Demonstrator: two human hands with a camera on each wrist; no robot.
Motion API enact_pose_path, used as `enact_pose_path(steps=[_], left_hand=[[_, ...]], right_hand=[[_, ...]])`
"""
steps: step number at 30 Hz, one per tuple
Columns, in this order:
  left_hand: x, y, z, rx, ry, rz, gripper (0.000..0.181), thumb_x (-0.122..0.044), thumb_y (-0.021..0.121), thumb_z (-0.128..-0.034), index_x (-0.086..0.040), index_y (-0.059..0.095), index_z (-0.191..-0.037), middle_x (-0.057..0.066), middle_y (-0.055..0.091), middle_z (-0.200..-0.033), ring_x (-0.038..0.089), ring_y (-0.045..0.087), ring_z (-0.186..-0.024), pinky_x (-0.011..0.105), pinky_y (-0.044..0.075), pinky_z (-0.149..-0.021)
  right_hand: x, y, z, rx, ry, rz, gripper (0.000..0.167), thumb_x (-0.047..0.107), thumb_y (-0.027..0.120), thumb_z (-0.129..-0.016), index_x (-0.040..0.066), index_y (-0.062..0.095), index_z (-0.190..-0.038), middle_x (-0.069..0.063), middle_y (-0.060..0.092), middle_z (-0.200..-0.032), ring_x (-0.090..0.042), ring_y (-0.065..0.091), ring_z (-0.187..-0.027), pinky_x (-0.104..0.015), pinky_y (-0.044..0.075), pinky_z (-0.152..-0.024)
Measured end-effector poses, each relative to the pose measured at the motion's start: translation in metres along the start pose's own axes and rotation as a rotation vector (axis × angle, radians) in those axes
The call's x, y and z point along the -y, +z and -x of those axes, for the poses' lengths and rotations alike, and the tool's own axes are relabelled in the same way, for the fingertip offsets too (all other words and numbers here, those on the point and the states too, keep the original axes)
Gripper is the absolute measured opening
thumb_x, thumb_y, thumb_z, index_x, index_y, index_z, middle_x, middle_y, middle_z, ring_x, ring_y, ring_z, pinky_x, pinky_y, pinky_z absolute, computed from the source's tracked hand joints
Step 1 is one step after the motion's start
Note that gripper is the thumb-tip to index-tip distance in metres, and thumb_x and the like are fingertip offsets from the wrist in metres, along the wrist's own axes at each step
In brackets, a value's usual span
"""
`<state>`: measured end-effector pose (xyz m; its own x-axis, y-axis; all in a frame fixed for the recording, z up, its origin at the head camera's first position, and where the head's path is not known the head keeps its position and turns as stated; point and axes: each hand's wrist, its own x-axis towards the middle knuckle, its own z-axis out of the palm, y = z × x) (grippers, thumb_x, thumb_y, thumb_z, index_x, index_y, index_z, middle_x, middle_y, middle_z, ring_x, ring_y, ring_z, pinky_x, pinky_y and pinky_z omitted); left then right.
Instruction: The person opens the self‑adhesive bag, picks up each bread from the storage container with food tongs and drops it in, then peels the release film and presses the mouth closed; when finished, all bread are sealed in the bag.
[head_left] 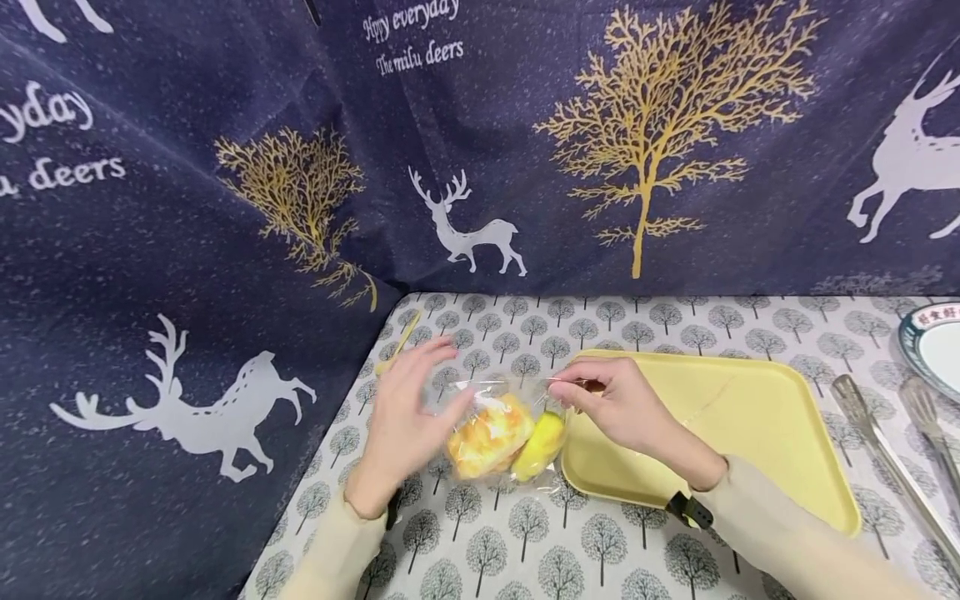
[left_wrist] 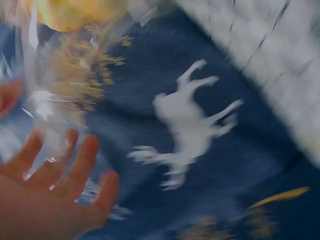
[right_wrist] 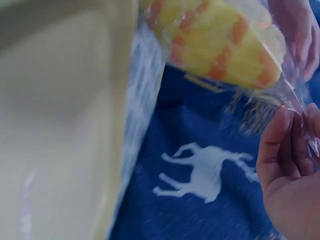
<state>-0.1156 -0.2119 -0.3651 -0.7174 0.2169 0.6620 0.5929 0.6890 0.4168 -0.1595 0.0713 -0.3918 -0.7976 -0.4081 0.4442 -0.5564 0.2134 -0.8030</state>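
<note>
A clear plastic bag (head_left: 501, 482) holds a golden-orange, bread-like piece (head_left: 491, 435) and a yellow piece (head_left: 542, 446), whose orange stripes (right_wrist: 222, 62) show in the right wrist view. At the bag's upper right edge, my right hand (head_left: 618, 402) pinches the gathered plastic (right_wrist: 295, 107) between thumb and fingers. My left hand (head_left: 408, 417) is on the bag's left side with its fingers spread. Its thumb overlaps the bag in the head view; whether it touches the plastic, I cannot tell. In the left wrist view the left hand's fingers (left_wrist: 82, 162) look loosely extended.
Right of the bag lies a yellow tray (head_left: 750, 442), partly under my right forearm. Metal utensils (head_left: 873, 433) and a green-rimmed plate (head_left: 918, 333) are farther right. A thin yellow object (head_left: 407, 331) lies behind my left hand. Dark deer-print fabric (head_left: 480, 150) hangs around the table's back and left.
</note>
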Motion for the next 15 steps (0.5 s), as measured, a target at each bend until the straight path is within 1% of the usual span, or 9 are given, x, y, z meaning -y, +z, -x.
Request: enact_pose_path(steps=[1,2,3,4,6,8,11,13,15], left_hand=[[-0.007,0.002,-0.004,0.011,0.087,-0.132,0.047,-0.027,0.089,-0.0842,-0.003,0.075,-0.123,0.012,0.081,-0.124,0.023,0.075,-0.118,0.046,0.048,-0.121],[-0.013,0.003,-0.007,0.041,0.160,-0.215,0.050,-0.036,0.090,-0.0824,-0.006,0.076,-0.120,0.009,0.082,-0.117,0.025,0.075,-0.112,0.052,0.048,-0.120],[-0.019,0.005,-0.011,0.083,0.221,-0.265,0.050,-0.042,0.089,-0.0820,-0.008,0.077,-0.116,0.007,0.083,-0.108,0.024,0.076,-0.103,0.054,0.049,-0.115],[-0.024,0.007,-0.013,0.129,0.259,-0.282,0.047,-0.045,0.088,-0.0825,-0.010,0.078,-0.112,0.004,0.082,-0.099,0.020,0.075,-0.094,0.053,0.051,-0.111],[-0.031,0.009,-0.015,0.217,0.289,-0.282,0.036,-0.045,0.085,-0.0864,-0.014,0.080,-0.104,-0.003,0.079,-0.086,0.012,0.070,-0.081,0.043,0.056,-0.101],[-0.035,0.010,-0.015,0.286,0.294,-0.251,0.024,-0.037,0.083,-0.0901,-0.014,0.080,-0.097,-0.005,0.077,-0.082,0.008,0.067,-0.075,0.034,0.058,-0.090],[-0.037,0.010,-0.014,0.340,0.306,-0.218,0.015,-0.029,0.081,-0.0926,-0.014,0.079,-0.093,-0.005,0.076,-0.083,0.008,0.066,-0.076,0.027,0.060,-0.082],[-0.038,0.008,-0.012,0.361,0.310,-0.216,0.017,-0.029,0.081,-0.0930,-0.013,0.078,-0.096,-0.004,0.076,-0.084,0.008,0.066,-0.074,0.022,0.060,-0.077],[-0.037,0.005,-0.009,0.371,0.296,-0.238,0.022,-0.034,0.082,-0.0924,-0.014,0.078,-0.099,-0.004,0.077,-0.085,0.006,0.066,-0.070,0.016,0.057,-0.068]], right_hand=[[0.003,0.001,0.000,-0.003,-0.024,0.008,0.009,0.004,0.077,-0.098,0.006,0.085,-0.100,-0.004,0.081,-0.090,0.001,0.066,-0.076,-0.022,0.061,-0.068],[0.007,0.002,0.000,-0.005,-0.052,0.014,0.009,0.004,0.077,-0.098,0.007,0.085,-0.100,-0.004,0.081,-0.090,0.001,0.066,-0.077,-0.022,0.062,-0.070],[0.010,0.004,0.000,0.000,-0.082,0.017,0.009,0.004,0.077,-0.097,0.007,0.085,-0.100,-0.004,0.082,-0.091,0.000,0.067,-0.078,-0.023,0.063,-0.071],[0.012,0.005,0.000,0.012,-0.115,0.017,0.008,0.003,0.077,-0.096,0.007,0.084,-0.099,-0.004,0.082,-0.091,0.000,0.069,-0.080,-0.024,0.063,-0.073],[0.017,0.008,0.000,0.050,-0.181,0.017,0.008,0.004,0.079,-0.094,0.007,0.084,-0.100,-0.003,0.083,-0.093,-0.002,0.070,-0.083,-0.025,0.063,-0.075],[0.019,0.010,0.002,0.108,-0.233,0.022,0.009,0.006,0.081,-0.093,0.008,0.083,-0.101,-0.002,0.082,-0.093,-0.003,0.069,-0.084,-0.025,0.063,-0.075],[0.019,0.011,0.005,0.167,-0.277,0.050,0.009,0.008,0.082,-0.092,0.010,0.084,-0.101,0.001,0.080,-0.091,-0.002,0.067,-0.082,-0.023,0.061,-0.074],[0.018,0.011,0.007,0.166,-0.292,0.069,0.007,0.007,0.082,-0.092,0.010,0.084,-0.098,0.001,0.080,-0.090,-0.002,0.067,-0.080,-0.023,0.061,-0.073],[0.017,0.010,0.009,0.137,-0.295,0.084,0.007,0.006,0.081,-0.092,0.011,0.084,-0.096,0.002,0.079,-0.089,-0.002,0.067,-0.080,-0.023,0.061,-0.073]])
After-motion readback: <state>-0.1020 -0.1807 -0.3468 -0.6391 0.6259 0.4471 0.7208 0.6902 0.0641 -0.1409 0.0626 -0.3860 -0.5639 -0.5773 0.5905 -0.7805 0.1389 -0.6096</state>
